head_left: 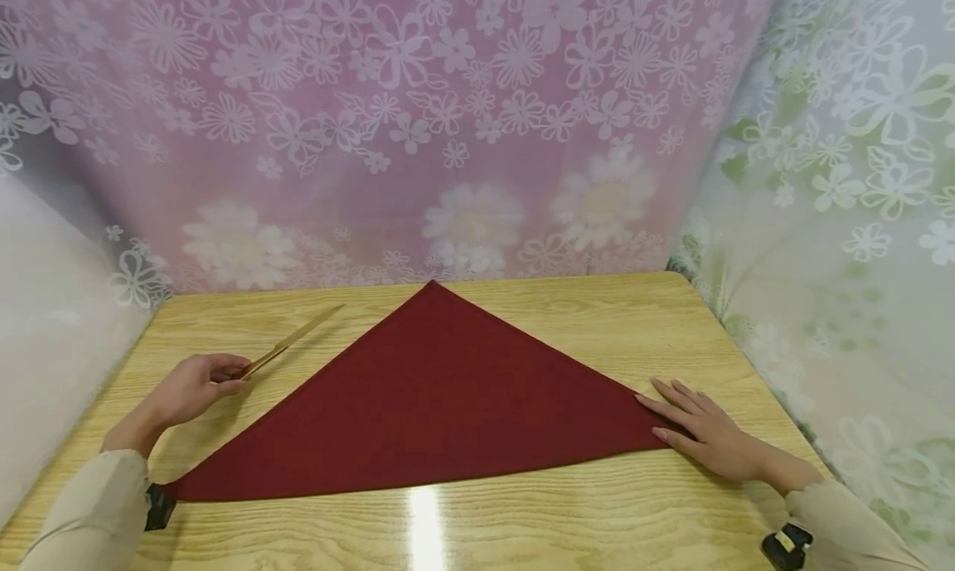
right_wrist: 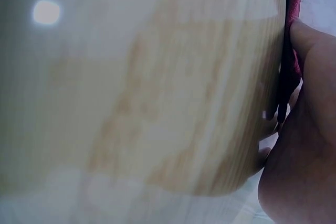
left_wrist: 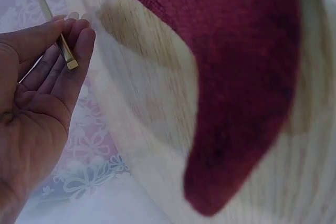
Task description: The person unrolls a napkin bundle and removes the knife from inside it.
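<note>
A dark red cloth napkin (head_left: 440, 405), laid out as a triangle, spreads over the wooden table with its peak at the far edge. At the left, my left hand (head_left: 196, 387) pinches a gold table knife (head_left: 306, 329) by its handle between thumb and fingers. The blade points away and to the right, beyond the napkin's left slanted edge. In the left wrist view, the squared handle end (left_wrist: 72, 64) shows below the thumb. My right hand (head_left: 705, 430) rests with extended fingers on the napkin's right corner, hiding that tip.
The wooden table (head_left: 597, 513) has rounded far corners. Behind it hangs a pink flowered curtain (head_left: 388, 140), and a pale flowered one (head_left: 843, 264) hangs along the right side. A black wrist device (head_left: 787, 546) sits by the right sleeve.
</note>
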The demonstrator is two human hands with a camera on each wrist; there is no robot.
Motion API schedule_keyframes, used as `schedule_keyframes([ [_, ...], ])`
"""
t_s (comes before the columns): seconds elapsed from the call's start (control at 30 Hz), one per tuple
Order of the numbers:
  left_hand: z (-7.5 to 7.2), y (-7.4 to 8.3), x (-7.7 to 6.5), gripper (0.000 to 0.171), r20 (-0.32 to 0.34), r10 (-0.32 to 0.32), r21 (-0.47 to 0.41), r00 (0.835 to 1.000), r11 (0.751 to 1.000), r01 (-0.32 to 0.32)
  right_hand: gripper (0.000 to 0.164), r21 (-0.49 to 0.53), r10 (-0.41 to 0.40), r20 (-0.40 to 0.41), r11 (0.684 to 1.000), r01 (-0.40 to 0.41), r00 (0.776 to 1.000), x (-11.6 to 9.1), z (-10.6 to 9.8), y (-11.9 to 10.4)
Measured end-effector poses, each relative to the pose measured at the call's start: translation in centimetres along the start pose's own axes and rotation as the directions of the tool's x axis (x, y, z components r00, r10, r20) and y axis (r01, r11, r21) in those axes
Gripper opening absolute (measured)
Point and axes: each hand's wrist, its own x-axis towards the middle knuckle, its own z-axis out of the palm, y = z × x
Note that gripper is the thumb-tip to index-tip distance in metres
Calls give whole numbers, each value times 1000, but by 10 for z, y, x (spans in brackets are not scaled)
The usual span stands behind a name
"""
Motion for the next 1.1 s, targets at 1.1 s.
schedule_keyframes([
  [1.1,5,0,15,29,41,45,76,998,996,-48,50,-16,5,-7,1000,-5,1000,0,0,-3],
])
